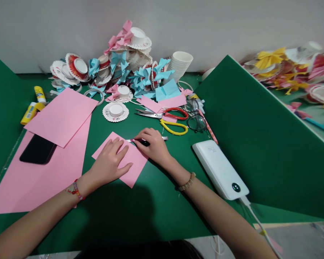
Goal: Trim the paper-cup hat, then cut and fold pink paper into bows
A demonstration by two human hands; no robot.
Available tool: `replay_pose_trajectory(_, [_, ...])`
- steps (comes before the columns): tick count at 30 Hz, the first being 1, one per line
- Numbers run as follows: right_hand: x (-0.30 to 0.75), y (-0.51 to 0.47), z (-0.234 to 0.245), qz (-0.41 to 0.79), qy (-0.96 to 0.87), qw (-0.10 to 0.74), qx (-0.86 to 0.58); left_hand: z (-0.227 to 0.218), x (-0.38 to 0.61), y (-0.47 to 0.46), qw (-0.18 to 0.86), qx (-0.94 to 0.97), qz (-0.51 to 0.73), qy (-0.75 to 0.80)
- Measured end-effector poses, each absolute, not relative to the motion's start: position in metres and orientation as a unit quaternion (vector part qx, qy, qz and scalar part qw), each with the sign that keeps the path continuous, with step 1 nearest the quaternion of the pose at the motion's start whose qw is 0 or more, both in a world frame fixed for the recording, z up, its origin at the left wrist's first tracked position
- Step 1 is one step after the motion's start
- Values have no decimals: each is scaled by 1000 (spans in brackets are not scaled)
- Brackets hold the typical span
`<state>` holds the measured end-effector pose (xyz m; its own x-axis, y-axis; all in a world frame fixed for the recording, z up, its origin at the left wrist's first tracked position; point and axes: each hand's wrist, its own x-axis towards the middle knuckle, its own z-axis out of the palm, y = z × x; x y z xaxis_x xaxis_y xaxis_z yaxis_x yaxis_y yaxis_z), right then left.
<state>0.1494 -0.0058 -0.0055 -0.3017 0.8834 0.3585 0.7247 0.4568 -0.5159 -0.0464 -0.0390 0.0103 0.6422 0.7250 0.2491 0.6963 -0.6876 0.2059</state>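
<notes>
On the green table (151, 205), the left hand (110, 162) lay flat, fingers spread, pressing down a pink paper square (137, 164). The right hand (154, 145) curled tight round a slim black tool (144, 142) at the square's top edge. Marking or cutting seemed in hand, which calls for steady pressure.

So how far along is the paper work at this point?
Done: a pile of bow-trimmed paper cups sits at the back. In hand: the left hand presses the small pink sheet flat while the right hand holds a thin black-handled tool at its top edge. Seemingly left: the large pink sheets lie uncut and the plain white cups stand stacked.
</notes>
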Motion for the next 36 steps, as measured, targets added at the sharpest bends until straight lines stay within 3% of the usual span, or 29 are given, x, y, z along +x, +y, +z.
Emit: replay_pose_trajectory(36, [128,16,-8,113,-802,319,-491,11,-49,-33,16,915,192,355])
